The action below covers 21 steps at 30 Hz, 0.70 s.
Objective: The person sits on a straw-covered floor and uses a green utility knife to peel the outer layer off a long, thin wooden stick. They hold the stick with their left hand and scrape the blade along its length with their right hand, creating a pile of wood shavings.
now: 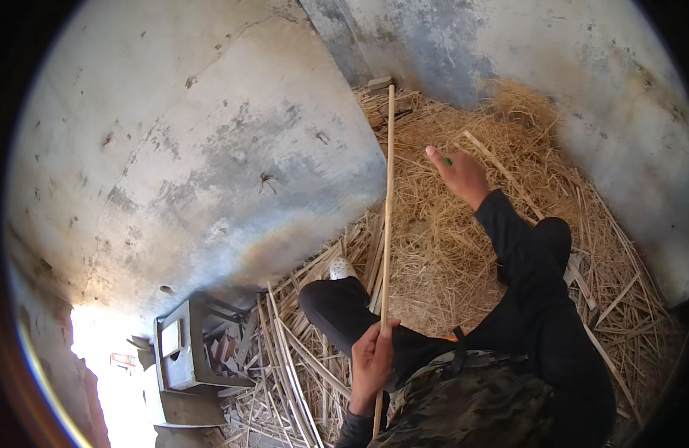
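Observation:
My left hand (372, 366) is wrapped round the lower part of a long, pale bamboo strip (389, 224). The strip stands nearly lengthwise before me, its far end reaching toward the wall corner. To the right of the strip, apart from it, my right hand (465, 178) is raised over the straw with its fingers curled and the thumb pointing forward. A bit of a green object (448, 161) shows in its grip; most of it is hidden, so its kind cannot be made out.
Thin shavings (441, 276) are heaped in front of me and up against the back wall (449, 45). Split strips (621, 321) lie in a pile at right, more (285, 358) at left. A worn wooden cabinet (182, 347) stands beside the bright opening. My bent legs flank the heap.

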Tool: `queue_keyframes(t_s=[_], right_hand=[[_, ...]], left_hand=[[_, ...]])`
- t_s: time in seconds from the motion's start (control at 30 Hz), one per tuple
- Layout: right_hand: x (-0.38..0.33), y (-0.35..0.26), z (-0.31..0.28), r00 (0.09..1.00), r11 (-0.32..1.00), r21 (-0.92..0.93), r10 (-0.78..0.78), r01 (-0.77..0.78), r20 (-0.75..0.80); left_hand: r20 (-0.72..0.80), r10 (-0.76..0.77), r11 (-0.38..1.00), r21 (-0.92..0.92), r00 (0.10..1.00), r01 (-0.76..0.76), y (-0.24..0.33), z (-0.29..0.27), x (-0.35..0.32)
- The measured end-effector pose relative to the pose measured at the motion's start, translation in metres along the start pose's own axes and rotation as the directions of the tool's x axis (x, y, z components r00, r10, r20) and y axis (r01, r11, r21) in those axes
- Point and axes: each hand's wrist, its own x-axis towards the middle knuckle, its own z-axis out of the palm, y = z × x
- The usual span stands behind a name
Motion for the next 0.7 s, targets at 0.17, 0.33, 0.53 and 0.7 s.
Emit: queue_keyframes(t_s=[0.17, 0.33, 0.53, 0.7], right_hand=[[-0.125, -0.066, 0.027, 0.901, 0.907, 0.047, -0.420, 0.418, 0.106], [-0.139, -0.072, 0.023, 0.884, 0.898, -0.091, -0.398, 0.430, 0.245], [-0.149, -0.081, 0.030, 0.758, 0.794, -0.047, -0.558, 0.606, 0.337], [-0.122, -0.070, 0.040, 0.838, 0.850, -0.151, -0.439, 0.504, 0.325]], left_hand=[[0.027, 0.057, 0.994, -0.092, 0.998, -0.054, -0.007, -0.003, 0.010], [-0.003, 0.086, 0.996, 0.012, 0.996, -0.086, -0.007, -0.007, 0.007], [-0.028, 0.212, 0.965, 0.162, 0.977, -0.205, -0.012, -0.013, 0.011], [-0.034, 0.172, 0.972, 0.167, 0.985, -0.164, -0.003, -0.008, 0.007]])
